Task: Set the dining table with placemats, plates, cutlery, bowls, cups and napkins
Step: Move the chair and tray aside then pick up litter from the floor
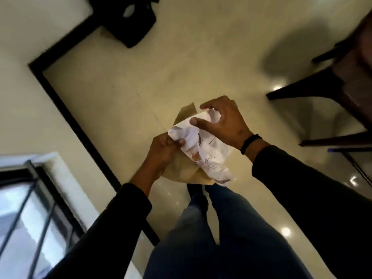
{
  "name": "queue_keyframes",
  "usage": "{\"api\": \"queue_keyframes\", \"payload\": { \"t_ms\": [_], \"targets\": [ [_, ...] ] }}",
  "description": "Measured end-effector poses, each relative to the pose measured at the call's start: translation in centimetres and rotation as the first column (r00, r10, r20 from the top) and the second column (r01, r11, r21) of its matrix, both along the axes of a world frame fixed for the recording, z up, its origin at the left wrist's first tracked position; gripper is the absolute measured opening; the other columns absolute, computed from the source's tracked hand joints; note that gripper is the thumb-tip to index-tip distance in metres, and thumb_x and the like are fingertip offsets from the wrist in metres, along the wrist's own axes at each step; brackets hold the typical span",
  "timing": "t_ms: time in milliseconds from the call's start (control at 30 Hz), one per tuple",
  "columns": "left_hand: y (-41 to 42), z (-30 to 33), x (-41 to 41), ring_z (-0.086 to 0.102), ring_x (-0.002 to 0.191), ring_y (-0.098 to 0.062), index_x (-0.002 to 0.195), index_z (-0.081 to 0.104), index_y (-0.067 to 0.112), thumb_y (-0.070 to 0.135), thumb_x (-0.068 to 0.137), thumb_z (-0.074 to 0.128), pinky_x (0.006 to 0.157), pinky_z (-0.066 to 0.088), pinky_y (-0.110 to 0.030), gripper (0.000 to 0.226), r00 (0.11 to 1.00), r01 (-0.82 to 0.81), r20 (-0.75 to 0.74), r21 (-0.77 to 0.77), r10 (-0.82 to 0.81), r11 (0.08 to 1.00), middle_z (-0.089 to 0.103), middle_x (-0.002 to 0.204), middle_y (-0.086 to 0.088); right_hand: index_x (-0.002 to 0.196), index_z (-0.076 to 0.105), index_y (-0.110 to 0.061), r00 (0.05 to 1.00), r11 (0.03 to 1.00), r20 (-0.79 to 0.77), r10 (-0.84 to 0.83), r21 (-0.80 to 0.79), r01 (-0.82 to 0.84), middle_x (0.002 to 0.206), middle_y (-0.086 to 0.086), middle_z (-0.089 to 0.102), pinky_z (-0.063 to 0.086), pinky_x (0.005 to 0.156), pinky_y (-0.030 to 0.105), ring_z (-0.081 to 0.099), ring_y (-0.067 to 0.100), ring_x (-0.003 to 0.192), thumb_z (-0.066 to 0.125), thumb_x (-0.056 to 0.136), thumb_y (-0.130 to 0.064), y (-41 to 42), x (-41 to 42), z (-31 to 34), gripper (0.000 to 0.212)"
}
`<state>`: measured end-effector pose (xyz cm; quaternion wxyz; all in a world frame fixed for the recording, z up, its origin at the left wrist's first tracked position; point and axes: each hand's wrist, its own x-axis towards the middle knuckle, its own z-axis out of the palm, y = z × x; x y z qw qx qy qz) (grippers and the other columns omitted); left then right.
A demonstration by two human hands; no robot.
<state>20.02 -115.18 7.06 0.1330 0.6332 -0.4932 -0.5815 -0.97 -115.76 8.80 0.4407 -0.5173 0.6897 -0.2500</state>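
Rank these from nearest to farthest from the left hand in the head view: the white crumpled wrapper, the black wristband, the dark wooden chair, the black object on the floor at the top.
1. White crumpled wrapper: pinched in the left hand itself.
2. Black wristband: on the right wrist, just right of the wrapper.
3. Black object: on the floor, top left.
4. Dark wooden chair: far right.
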Motion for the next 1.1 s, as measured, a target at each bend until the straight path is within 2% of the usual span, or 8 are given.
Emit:
{"api": "queue_keyframes", "payload": {
  "t_ms": [100, 233, 333, 533, 700, 767, 933, 1100],
  "targets": [
    [1.4, 8.3, -4.6, 0.069, 0.111, -0.026, 0.119, 0.073, 0.018, 0.029, 0.095, 0.069, 0.098, 0.054, -0.045, 0.027, 0.988, 0.122, -0.095, 0.033, -0.119, 0.992, 0.075, 0.115, -0.002, 0.135, 0.053, -0.035, 0.985, 0.994, 0.131, -0.109, -0.002, 0.110, 0.132, -0.010, 0.056, 0.039, 0.099, 0.021, 0.050, 0.005, 0.120, 0.048, 0.062, -0.094, 4.3, -6.3, 8.3, 0.093],
    [3.4, 15.8, -11.9, 0.072, 0.102, -0.029, 0.117, 0.073, 0.017, 0.016, 0.087, 0.071, 0.095, 0.056, -0.051, 0.030, 0.951, 0.276, -0.150, 0.024, -0.269, 0.961, 0.077, 0.108, -0.004, 0.140, 0.051, -0.032, 0.968, 0.981, 0.158, -0.196, 0.040, 0.192, 0.116, -0.012, 0.065, 0.048, 0.090, 0.023, 0.059, -0.001, 0.107, 0.061, 0.062, -0.087, 10.9, -14.0, 14.5, 0.096],
    [6.3, 18.6, -20.3, 0.073, 0.097, -0.031, 0.107, 0.074, 0.018, 0.009, 0.085, 0.070, 0.087, 0.059, -0.047, 0.024, 0.873, 0.468, -0.140, -0.024, -0.466, 0.883, 0.078, 0.100, -0.004, 0.131, 0.061, -0.025, 0.898, 0.903, 0.100, -0.428, 0.021, 0.428, 0.109, -0.007, 0.065, 0.052, 0.085, 0.026, 0.060, 0.003, 0.096, 0.077, 0.062, -0.068, 17.9, -20.4, 15.8, 0.082],
    [13.0, 18.7, -35.7, 0.073, 0.090, -0.010, 0.107, 0.069, 0.027, 0.025, 0.077, 0.086, 0.077, 0.062, -0.031, 0.035, 0.582, 0.808, -0.049, -0.078, -0.812, 0.584, 0.076, 0.100, 0.009, 0.084, 0.075, -0.006, 0.737, 0.740, 0.131, -0.663, -0.036, 0.672, 0.079, 0.000, 0.073, 0.059, 0.067, 0.032, 0.066, 0.003, 0.070, 0.079, 0.083, -0.012, 30.4, -29.0, 13.5, 0.007],
    [19.8, 18.5, -44.5, 0.072, 0.092, -0.010, 0.109, 0.068, 0.022, 0.027, 0.072, 0.089, 0.077, 0.062, -0.029, 0.043, 0.401, 0.906, -0.017, -0.137, -0.916, 0.399, 0.074, 0.105, 0.008, 0.081, 0.071, -0.009, 0.514, 0.516, 0.328, -0.792, -0.089, 0.852, 0.078, 0.005, 0.070, 0.053, 0.068, 0.023, 0.063, 0.005, 0.069, 0.075, 0.082, 0.005, 39.3, -33.5, 13.3, 0.015],
    [21.8, 18.3, -47.1, 0.072, 0.097, -0.015, 0.115, 0.069, 0.016, 0.026, 0.073, 0.089, 0.085, 0.062, -0.041, 0.048, 0.350, 0.927, -0.015, -0.141, -0.937, 0.348, 0.074, 0.110, 0.003, 0.078, 0.070, -0.003, 0.388, 0.400, 0.398, -0.831, -0.058, 0.915, 0.074, 0.009, 0.067, 0.052, 0.066, 0.024, 0.059, 0.006, 0.066, 0.071, 0.088, -0.002, 42.2, -34.4, 14.1, 0.010],
    [26.4, 17.8, -53.7, 0.074, 0.096, -0.019, 0.110, 0.072, 0.011, 0.017, 0.074, 0.088, 0.086, 0.061, -0.046, 0.040, 0.141, 0.980, -0.084, -0.131, -0.987, 0.151, 0.077, 0.107, -0.001, 0.090, 0.076, -0.003, -0.016, 0.088, 0.472, -0.881, 0.197, 0.977, 0.085, 0.012, 0.075, 0.050, 0.066, 0.024, 0.067, 0.019, 0.074, 0.045, 0.099, -0.052, 49.4, -36.2, 16.5, 0.059],
    [33.5, 16.3, -59.8, 0.075, 0.087, -0.016, 0.103, 0.076, 0.009, 0.005, 0.078, 0.083, 0.078, 0.061, -0.036, 0.026, -0.066, 0.982, -0.186, -0.186, -0.980, -0.031, 0.078, 0.096, -0.002, 0.124, 0.064, -0.021, 0.037, 0.087, 0.333, -0.942, 0.136, 0.987, 0.114, -0.008, 0.070, 0.055, 0.080, 0.018, 0.068, 0.005, 0.103, 0.076, 0.074, -0.047, 56.6, -35.3, 18.5, 0.058]
  ]
}}
